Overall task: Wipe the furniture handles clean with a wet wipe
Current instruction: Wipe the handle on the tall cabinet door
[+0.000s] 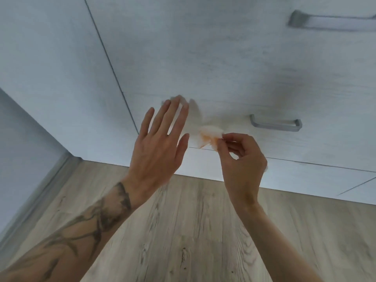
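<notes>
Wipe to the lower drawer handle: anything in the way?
Nothing visible. The right hand pinches the wipe just left of the lower handle, with only bare drawer front between them. The open left hand is on the wipe's far side.

Between left hand [156,147] and right hand [242,159]: crumpled white wet wipe [209,136], before the pale wood-grain drawer front [203,58]. Right of the wipe, on that front: lower grey metal bar handle [276,124]. Above it and further right: upper grey metal bar handle [333,22].

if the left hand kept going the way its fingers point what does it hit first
Probably the pale drawer front just beyond the left hand, though depth is unclear. The wipe and lower handle sit to its right.
</notes>
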Available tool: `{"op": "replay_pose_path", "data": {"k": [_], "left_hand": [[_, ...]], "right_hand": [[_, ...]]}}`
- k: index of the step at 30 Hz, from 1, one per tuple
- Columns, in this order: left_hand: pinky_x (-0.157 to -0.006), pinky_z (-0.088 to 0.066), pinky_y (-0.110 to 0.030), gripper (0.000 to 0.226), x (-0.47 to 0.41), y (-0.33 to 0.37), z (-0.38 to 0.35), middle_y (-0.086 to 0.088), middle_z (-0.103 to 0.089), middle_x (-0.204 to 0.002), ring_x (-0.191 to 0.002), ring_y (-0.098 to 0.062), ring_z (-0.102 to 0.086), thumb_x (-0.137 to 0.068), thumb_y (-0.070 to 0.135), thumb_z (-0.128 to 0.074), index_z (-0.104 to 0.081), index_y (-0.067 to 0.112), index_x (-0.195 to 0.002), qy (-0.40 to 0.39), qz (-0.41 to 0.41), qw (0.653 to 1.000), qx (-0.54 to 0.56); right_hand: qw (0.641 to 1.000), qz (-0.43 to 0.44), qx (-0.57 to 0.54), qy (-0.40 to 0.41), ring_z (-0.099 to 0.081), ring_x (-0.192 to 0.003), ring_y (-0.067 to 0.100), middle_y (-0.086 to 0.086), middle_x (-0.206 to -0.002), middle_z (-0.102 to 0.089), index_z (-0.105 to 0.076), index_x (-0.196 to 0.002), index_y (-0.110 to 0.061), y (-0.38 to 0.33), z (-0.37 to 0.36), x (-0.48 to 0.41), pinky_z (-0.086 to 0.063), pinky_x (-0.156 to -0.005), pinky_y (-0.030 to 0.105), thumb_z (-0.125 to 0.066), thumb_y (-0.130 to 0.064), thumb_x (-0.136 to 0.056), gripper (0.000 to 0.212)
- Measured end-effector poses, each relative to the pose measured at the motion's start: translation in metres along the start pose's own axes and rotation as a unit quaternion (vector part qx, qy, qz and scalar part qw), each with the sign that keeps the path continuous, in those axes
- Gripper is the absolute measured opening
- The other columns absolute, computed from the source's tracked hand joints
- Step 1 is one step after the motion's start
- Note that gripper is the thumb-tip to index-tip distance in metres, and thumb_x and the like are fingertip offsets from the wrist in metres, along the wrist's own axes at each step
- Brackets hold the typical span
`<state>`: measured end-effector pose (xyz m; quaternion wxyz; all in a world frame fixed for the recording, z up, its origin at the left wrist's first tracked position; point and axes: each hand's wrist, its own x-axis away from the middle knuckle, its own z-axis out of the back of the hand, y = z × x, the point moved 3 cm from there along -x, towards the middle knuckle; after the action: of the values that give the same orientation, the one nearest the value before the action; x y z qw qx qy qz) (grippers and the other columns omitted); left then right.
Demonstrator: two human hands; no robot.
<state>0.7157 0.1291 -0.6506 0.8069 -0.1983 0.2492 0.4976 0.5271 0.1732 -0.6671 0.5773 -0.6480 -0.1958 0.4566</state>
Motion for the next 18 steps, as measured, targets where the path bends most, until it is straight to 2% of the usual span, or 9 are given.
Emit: {"op": "replay_pose_path", "data": {"k": [5, 10, 14, 18], "left_hand": [[-0.133, -0.021, -0.050, 0.062, -0.009, -0.046, 0.072, -0.011, -0.024, -0.176, -0.163, -0.026, -0.024, -0.116, 0.038, -0.037, -0.026, 0.010, -0.170, 0.018, 0.057, 0.998, -0.035], [-0.133, -0.023, -0.050, 0.062, -0.021, -0.117, 0.145, -0.011, -0.029, -0.174, -0.162, -0.027, -0.028, -0.115, 0.041, -0.036, -0.030, 0.010, -0.169, 0.053, 0.106, 0.991, -0.068], [-0.132, -0.024, -0.049, 0.061, -0.027, -0.178, 0.188, -0.013, -0.034, -0.172, -0.159, -0.030, -0.033, -0.114, 0.040, -0.038, -0.035, 0.008, -0.166, 0.081, 0.103, 0.987, -0.092], [-0.131, -0.028, -0.051, 0.059, -0.042, -0.239, 0.224, -0.014, -0.036, -0.170, -0.158, -0.030, -0.035, -0.114, 0.039, -0.039, -0.038, 0.007, -0.164, 0.115, 0.085, 0.985, -0.096]], "right_hand": [[0.996, 0.042, -0.047, -0.066, -0.077, -0.085, 0.011, -0.001, -0.095, -0.077, -0.075, -0.097, -0.015, -0.063, -0.031, -0.024, -0.060, -0.081, 0.023, -0.080, -0.007, -0.093, 0.010], [0.983, 0.109, -0.096, -0.115, -0.077, -0.086, 0.014, -0.001, -0.095, -0.078, -0.075, -0.097, -0.021, -0.145, -0.081, -0.039, -0.057, -0.081, 0.018, -0.081, -0.008, -0.092, 0.015], [0.975, 0.143, -0.102, -0.137, -0.078, -0.087, 0.013, -0.004, -0.095, -0.079, -0.076, -0.097, -0.019, -0.205, -0.130, -0.037, -0.059, -0.082, 0.019, -0.080, -0.004, -0.092, 0.016], [0.972, 0.178, -0.107, -0.108, -0.078, -0.086, 0.013, -0.005, -0.093, -0.079, -0.076, -0.097, -0.018, -0.271, -0.172, -0.040, -0.060, -0.082, 0.020, -0.081, -0.005, -0.092, 0.016]]}}
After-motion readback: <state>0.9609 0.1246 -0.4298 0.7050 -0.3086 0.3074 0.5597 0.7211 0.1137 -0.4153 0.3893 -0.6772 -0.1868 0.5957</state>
